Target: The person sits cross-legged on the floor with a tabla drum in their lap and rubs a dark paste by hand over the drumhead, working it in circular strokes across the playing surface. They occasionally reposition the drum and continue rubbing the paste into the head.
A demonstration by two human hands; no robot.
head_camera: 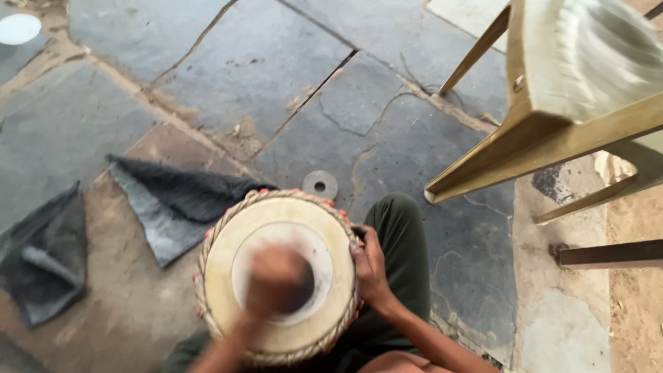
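Note:
A round hand drum [228, 259] with a pale skin head, a dark centre patch and a braided rope rim stands upright between my legs, low in the head view. My left hand [275, 278] is over the dark centre of the drum head and is blurred by motion; its fingers cannot be made out. At the drum's right rim my right hand [370, 266] grips the edge with curled fingers. My leg in dark green trousers [404, 242] lies to the right of the drum.
Two dark grey cloths [181, 197] [43, 257] lie on the cracked stone floor to the left. A small metal ring [320, 184] lies just beyond the drum. A wooden stool frame [545, 138] stands at the right. A white disc [18, 29] sits at the far left top.

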